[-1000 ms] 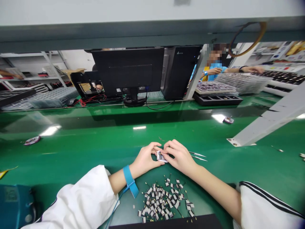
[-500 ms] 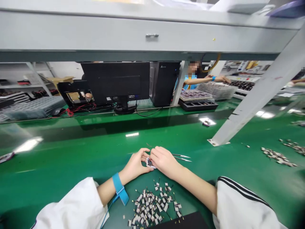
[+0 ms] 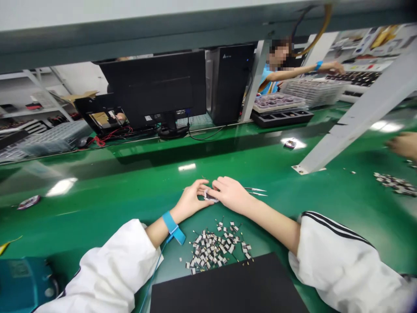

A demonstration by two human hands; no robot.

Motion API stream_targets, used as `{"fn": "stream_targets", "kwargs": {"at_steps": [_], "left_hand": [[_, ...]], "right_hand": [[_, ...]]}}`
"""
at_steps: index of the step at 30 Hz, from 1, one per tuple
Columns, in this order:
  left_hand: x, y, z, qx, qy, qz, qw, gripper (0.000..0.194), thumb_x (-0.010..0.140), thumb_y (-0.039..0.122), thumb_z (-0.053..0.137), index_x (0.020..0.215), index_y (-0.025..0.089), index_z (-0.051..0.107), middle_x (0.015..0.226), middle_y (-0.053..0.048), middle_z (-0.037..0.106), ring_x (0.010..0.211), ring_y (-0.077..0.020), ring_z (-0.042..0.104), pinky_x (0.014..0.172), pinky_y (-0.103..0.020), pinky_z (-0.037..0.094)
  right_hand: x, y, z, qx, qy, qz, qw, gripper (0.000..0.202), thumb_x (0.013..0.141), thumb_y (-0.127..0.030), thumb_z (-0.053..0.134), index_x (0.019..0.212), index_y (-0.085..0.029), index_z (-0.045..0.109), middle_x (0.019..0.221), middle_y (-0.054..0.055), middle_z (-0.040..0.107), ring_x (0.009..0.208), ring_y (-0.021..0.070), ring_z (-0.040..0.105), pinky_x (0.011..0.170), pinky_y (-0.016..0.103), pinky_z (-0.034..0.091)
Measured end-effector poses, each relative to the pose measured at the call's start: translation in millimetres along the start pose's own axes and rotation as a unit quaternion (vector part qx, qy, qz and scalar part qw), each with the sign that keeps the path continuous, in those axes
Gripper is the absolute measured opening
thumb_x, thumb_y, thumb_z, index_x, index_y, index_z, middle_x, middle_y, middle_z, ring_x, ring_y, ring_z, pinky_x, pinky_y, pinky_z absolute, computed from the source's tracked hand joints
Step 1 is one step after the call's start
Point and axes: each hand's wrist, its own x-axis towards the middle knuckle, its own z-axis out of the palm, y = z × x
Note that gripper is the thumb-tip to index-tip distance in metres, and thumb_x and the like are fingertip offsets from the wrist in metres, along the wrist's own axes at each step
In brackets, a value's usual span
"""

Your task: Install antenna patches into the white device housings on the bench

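My left hand (image 3: 190,201) is closed around the edge of a small white-rimmed device with a dark middle (image 3: 211,196), just above the green bench. My right hand (image 3: 232,194) bends over the same piece from the other side, its thumb and fingers pressed to it; the fingertips are partly hidden. Metal tweezers (image 3: 257,191) stick out beyond my right hand, tips to the right; whether the hand grips them cannot be seen. Nearer to me lies a loose pile of small silvery parts with short dark leads (image 3: 213,245).
A black flat sheet (image 3: 224,287) lies at the near edge. A teal box (image 3: 24,282) stands lower left. Behind are a monitor (image 3: 156,87), a computer tower (image 3: 230,87) and stacked trays (image 3: 312,92). A slanted white post (image 3: 345,117) rises right. Another person's hand (image 3: 404,145) enters at right.
The view has tilted down and shifted, so the bench and hands appear higher. Both hands keep the device between them. A co-worker behind reaches further right, and another hand has appeared at the right edge.
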Motion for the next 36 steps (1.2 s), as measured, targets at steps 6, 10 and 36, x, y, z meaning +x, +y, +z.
{"fn": "stream_targets", "kwargs": {"at_steps": [6, 10, 36], "left_hand": [[19.6, -15.0, -38.5, 0.107, 0.131, -0.032, 0.985, 0.049, 0.068, 0.020, 0.062, 0.111, 0.014, 0.040, 0.106, -0.012, 0.055, 0.101, -0.0224, 0.052, 0.089, -0.041, 0.040], [6.8, 13.7, -32.3, 0.167, 0.060, 0.006, 0.984, 0.028, 0.073, 0.028, 0.058, 0.100, 0.020, 0.055, 0.103, -0.006, 0.056, 0.103, -0.0214, 0.048, 0.090, -0.035, 0.037], [-8.7, 26.3, 8.1, 0.123, -0.020, 0.018, 0.992, 0.018, 0.080, 0.020, 0.044, 0.093, 0.015, 0.055, 0.084, -0.003, 0.058, 0.075, -0.0103, 0.058, 0.070, -0.021, 0.049]], "right_hand": [[-20.0, 64.2, -17.5, -0.005, 0.030, 0.183, 0.983, 0.024, 0.083, -0.019, 0.037, 0.092, -0.017, 0.059, 0.084, 0.004, 0.057, 0.079, 0.0147, 0.046, 0.073, 0.026, 0.037], [-53.9, 119.5, -17.5, -0.026, 0.046, 0.361, 0.931, 0.024, 0.080, -0.015, 0.037, 0.090, -0.012, 0.058, 0.087, 0.009, 0.055, 0.084, 0.0191, 0.047, 0.076, 0.032, 0.038], [-72.2, 202.4, 20.7, 0.003, -0.146, 0.630, 0.763, 0.031, 0.083, -0.036, 0.045, 0.100, -0.010, 0.051, 0.097, 0.006, 0.054, 0.088, 0.0126, 0.053, 0.078, 0.033, 0.046]]}}
